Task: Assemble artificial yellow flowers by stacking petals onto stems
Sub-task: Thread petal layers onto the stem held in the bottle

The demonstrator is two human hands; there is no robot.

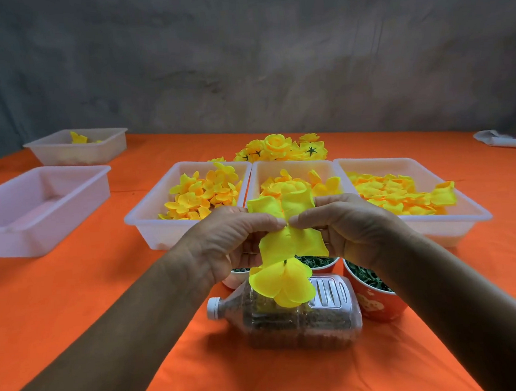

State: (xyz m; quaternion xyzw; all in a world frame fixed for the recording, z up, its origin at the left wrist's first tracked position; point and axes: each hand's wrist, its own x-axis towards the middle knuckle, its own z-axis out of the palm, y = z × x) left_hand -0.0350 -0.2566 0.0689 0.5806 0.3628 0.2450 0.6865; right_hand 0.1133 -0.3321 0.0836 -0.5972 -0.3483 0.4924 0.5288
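My left hand point(232, 243) and my right hand point(342, 228) meet in the middle of the view and pinch a large yellow petal piece point(283, 224) between thumbs and fingertips. Below it on the thin stem hangs a smaller yellow petal layer point(283, 282). Three white trays of loose yellow petals stand behind my hands: a left tray point(147, 216), a middle tray point(294, 167) and a right tray point(456, 220). A pile of finished yellow flowers point(281, 150) lies beyond them.
A clear plastic bottle point(291, 319) lies on its side on the orange table point(103, 284) under my hands. Red cups of green parts point(372, 291) stand beside it. One empty white tray point(35, 209) and another farther one point(80, 147) sit at left.
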